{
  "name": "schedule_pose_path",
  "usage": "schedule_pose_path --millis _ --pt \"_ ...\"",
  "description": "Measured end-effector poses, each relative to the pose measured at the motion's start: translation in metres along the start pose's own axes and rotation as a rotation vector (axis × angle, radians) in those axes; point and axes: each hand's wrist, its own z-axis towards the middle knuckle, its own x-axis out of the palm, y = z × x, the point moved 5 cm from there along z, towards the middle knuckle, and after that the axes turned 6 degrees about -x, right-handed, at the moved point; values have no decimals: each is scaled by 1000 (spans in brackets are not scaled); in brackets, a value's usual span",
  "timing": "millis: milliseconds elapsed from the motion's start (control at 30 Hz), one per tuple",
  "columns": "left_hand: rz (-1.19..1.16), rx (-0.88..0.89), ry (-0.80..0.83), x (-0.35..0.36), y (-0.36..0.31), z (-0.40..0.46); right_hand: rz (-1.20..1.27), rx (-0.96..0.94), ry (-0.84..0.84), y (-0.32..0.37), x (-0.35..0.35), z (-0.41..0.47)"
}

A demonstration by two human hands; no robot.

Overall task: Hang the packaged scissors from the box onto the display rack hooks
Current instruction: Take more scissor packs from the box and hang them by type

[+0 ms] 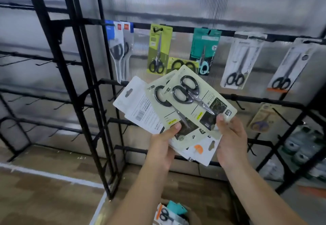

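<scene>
Nearest us, at the bottom edge, sat the brown cardboard box (191, 216) w/ more packs inside: we could make out approx 3 (one w/ black-handled scissors, one teal, one w/ an orange edge), rest cut off by the frame.

Above it, our left hand (163, 145) gripped a fanned stack of carded scissors packs, thumb clamped across the fronts, fingers hidden behind the cards. Our right hand (231, 141) pinched the front pale-green blister pack of black-handled scissors (197, 99) at its lower corner, thumb on top, other fingers hidden behind. In the fan we counted 2 pale-green packs face up, 1 white card (137, 106) showing its barcode back, plus at least 2 more white cards (201, 152) poking out underneath, one w/ an orange mark.

Step in hand, as we judged it: sorting the stack and separating the front pack, none of the held ones hung yet. Next move would call for pulling that pack free, turning its hang-hole upward (it was pointing away up-right) and threading it on a matching hook.

Farther off, the black metal display rack (185, 29) carried 5 hook groups on the top bar: white/grey packs (120, 48) at left (2–3, overlapping), 1 lime-green pack (158, 48) w/ another lime one (183, 65) lower beside it, 1 teal pack (204, 50), 2 white packs (241, 60) at right. 1 beige pack (262, 117) hung on the lower bar; several hooks bare
</scene>
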Motion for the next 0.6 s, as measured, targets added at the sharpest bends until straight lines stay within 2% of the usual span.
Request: schedule_pose_path --millis 233,333,433,600 --pt "2 -149 -141 -5 -3 13 -166 -82 -43 12 -3 22" --pt "16 -153 -171 -19 -12 20 -215 -98 -61 24 -14 39" --pt "-21 -113 -169 -34 -19 27 -285 -51 -54 28 -23 50" --pt "-11 -84 -75 -47 -21 35 -466 -86 98 27 -11 59"
